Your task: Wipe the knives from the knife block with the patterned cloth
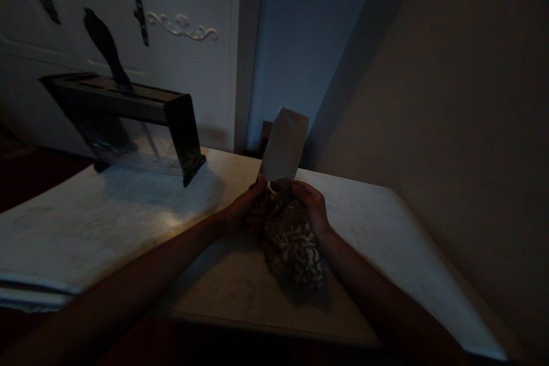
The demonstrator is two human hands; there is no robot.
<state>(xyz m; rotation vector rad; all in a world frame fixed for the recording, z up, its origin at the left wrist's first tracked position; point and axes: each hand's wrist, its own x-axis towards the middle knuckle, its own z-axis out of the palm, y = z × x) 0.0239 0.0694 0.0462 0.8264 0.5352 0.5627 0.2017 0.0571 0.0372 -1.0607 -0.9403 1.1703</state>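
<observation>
A shaggy brown-and-white fabric piece point(294, 240) hangs between my hands, just over the tabletop. My left hand point(253, 206) is closed on its upper left edge, the thumb pointing up; its fingers are partly lost in shadow. With thumb and fingers pinched together, my right hand point(311, 203) grips the upper right edge of the fabric. A small pale strip point(271, 190) shows between the hands. Right behind them a flat, pale grey rectangular panel point(285, 146) stands tilted, its lower end hidden by the hands and fabric. Whether a hand holds the panel, I cannot tell.
The light, marbled table point(355, 200) reaches under both forearms. At its left stands a dark-framed, clear-sided object point(128, 103) with an upright black handle point(105, 48). Behind are a white cabinet point(193, 68) with dark pulls and, to the right, a plain wall point(450, 97). Lighting is dim.
</observation>
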